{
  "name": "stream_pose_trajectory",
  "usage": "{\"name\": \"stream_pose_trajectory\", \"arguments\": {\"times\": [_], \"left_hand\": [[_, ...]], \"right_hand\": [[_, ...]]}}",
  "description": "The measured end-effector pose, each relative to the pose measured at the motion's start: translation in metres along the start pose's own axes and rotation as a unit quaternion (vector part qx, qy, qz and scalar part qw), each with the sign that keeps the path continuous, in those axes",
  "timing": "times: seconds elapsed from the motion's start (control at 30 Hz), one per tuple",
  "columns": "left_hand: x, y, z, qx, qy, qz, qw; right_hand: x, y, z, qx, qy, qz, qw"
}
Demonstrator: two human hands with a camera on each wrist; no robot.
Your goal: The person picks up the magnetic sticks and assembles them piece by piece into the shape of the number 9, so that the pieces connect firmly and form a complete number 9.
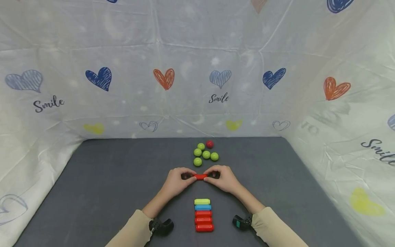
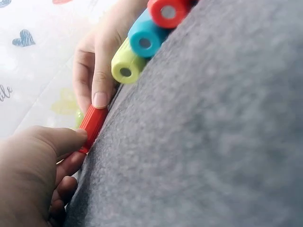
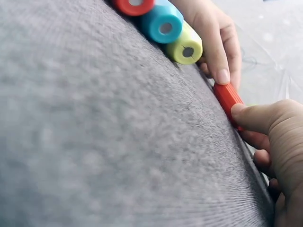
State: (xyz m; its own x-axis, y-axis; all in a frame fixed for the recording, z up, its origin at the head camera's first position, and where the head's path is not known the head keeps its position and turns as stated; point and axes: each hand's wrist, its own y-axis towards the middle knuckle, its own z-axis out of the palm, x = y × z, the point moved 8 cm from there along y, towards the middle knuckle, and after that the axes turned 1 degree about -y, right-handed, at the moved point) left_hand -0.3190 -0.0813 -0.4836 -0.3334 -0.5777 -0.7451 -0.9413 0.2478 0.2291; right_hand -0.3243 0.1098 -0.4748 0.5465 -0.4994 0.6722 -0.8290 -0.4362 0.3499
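Note:
Between both hands lies a short red ribbed magnetic rod (image 1: 201, 177), low over the dark grey table. My left hand (image 1: 178, 181) pinches its left end between thumb and fingers. At the other end, my right hand (image 1: 226, 179) pinches it the same way. The left wrist view shows the red rod (image 2: 94, 124) with a thumb on each end; the fingertips behind it are partly hidden. Nearer my body, a column of rods lies side by side: a yellow-green rod (image 1: 202, 201), a blue rod (image 1: 203, 207) and three red rods (image 1: 203, 220). Round grey discs show in their ends.
Just beyond the hands sit several green balls (image 1: 206, 155) and one red ball (image 1: 210, 144). The dark table (image 1: 123, 178) is bordered at the back and sides by a white cloth (image 1: 191, 103) printed with hearts. Black wrist cameras (image 1: 163, 227) hang inside both forearms.

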Motion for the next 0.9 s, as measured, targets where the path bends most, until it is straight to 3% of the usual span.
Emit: {"name": "stream_pose_trajectory", "arguments": {"times": [0.57,0.73,0.9], "left_hand": [[-0.002,-0.004,0.0,-0.016,0.004,0.004,0.9999],[-0.003,-0.004,-0.001,-0.021,0.002,-0.003,0.9998],[-0.003,-0.003,0.0,-0.021,0.0,-0.006,0.9998]], "right_hand": [[-0.001,-0.001,0.0,-0.009,0.006,0.0,0.9999],[-0.006,-0.002,-0.011,-0.08,0.036,0.021,0.9959],[-0.014,-0.004,-0.029,-0.181,0.02,0.041,0.9824]]}}
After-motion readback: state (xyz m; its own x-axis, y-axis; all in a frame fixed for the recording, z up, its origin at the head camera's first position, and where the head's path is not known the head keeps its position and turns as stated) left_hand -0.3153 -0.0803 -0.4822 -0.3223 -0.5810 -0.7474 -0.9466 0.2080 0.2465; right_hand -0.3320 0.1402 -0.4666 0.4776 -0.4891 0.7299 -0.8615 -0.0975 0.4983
